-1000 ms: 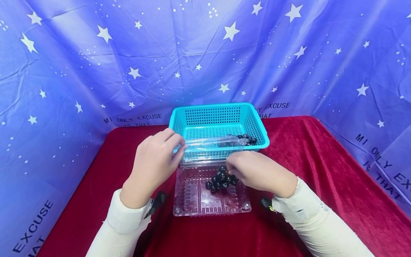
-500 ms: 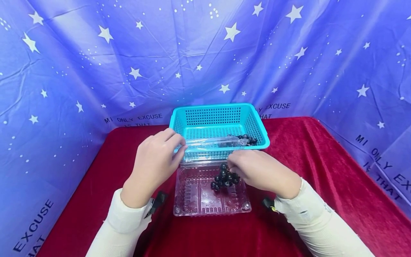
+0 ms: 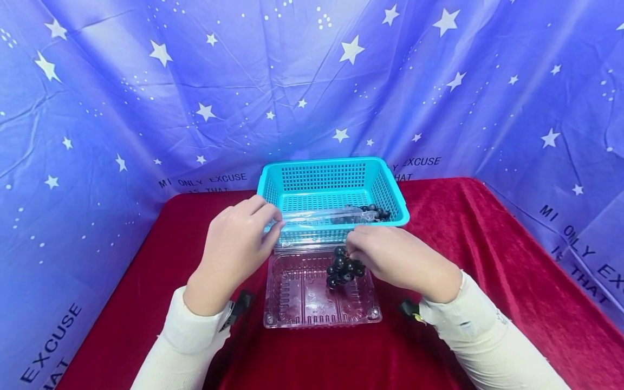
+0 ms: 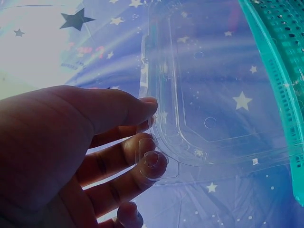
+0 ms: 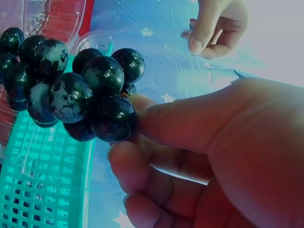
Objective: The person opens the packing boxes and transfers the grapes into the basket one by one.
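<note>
A clear plastic clamshell box point(image 3: 292, 303) lies on the red cloth with its transparent lid point(image 4: 213, 104) raised toward the basket. My left hand point(image 3: 236, 254) pinches the lid's edge between thumb and fingers, near a corner, as the left wrist view shows. Over the right half of the box's base hangs a bunch of dark grapes point(image 3: 345, 270). My right hand point(image 3: 390, 260) pinches this bunch at its upper end, thumb against the fingers beside the topmost grapes point(image 5: 113, 118).
Behind the box stands a turquoise plastic basket point(image 3: 400, 208), with more dark grapes point(image 3: 380, 211) in its right front corner. Red velvet cloth point(image 3: 468, 238) covers the table. A blue star-patterned curtain point(image 3: 312, 70) hangs around the back and sides.
My right hand has moved slightly right and up, and the grape bunch has swung right with it, hanging more upright. The left hand and lid stay in place.
</note>
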Tool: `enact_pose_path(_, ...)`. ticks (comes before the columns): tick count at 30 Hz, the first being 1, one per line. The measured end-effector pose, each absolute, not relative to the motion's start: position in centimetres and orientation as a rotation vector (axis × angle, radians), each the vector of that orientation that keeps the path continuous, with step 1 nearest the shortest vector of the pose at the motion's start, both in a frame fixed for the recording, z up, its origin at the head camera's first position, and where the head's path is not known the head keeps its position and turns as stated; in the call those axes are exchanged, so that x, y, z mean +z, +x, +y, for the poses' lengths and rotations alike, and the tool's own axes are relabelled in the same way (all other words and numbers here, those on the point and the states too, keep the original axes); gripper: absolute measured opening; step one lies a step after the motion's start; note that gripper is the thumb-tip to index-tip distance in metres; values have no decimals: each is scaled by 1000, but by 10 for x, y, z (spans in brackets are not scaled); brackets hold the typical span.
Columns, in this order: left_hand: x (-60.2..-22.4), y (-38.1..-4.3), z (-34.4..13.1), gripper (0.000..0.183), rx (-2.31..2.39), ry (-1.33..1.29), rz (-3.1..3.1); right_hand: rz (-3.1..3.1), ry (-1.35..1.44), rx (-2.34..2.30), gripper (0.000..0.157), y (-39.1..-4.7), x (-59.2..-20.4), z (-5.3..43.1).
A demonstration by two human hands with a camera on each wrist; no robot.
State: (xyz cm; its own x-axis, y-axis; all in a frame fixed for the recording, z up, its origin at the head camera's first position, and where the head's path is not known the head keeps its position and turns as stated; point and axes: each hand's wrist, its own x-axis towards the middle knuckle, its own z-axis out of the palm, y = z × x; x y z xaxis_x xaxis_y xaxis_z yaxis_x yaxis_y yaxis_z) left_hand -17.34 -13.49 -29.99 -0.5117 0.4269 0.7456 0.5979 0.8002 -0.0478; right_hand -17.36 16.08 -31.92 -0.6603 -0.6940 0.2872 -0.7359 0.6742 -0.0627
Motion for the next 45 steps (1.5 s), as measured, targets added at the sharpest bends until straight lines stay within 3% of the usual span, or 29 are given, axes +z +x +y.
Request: enact_pose_path(45,-301,-175,-136,2,-333,-757,-2186,-2546,1115,283,19,-163,-305,170)
